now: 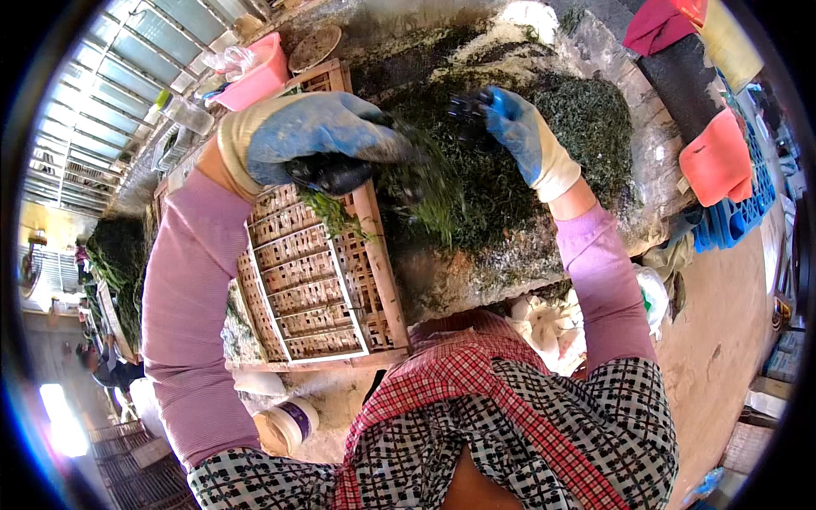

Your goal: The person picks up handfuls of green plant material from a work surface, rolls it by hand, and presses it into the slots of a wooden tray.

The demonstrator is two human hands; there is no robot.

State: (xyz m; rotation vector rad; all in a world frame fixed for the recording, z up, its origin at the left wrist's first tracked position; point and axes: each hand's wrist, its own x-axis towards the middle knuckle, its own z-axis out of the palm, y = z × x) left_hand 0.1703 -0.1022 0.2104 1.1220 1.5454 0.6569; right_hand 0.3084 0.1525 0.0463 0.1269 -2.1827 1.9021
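Note:
A broad heap of stringy dark green plant matter, like seaweed (586, 110), lies on a worn stone slab. My left hand (314, 140), in a blue-coated glove with black fingertips, is over the bamboo tray (297, 297) beside the heap. Its fingers are curled, and a tuft of green strands (331, 212) hangs below them; blurred strands show near its fingertips. Above the heap is my right hand (514, 127), in a matching glove, its fingers bent together. What lies between those fingers is hidden against the dark heap.
A pink basin (259, 72) and a round woven lid (315, 48) stand past the tray. A clear bottle (187, 113) is at the far left. To the right are a coral-pink scoop-like object (718, 161) and a blue plastic crate (748, 195). A white tub (289, 423) sits below.

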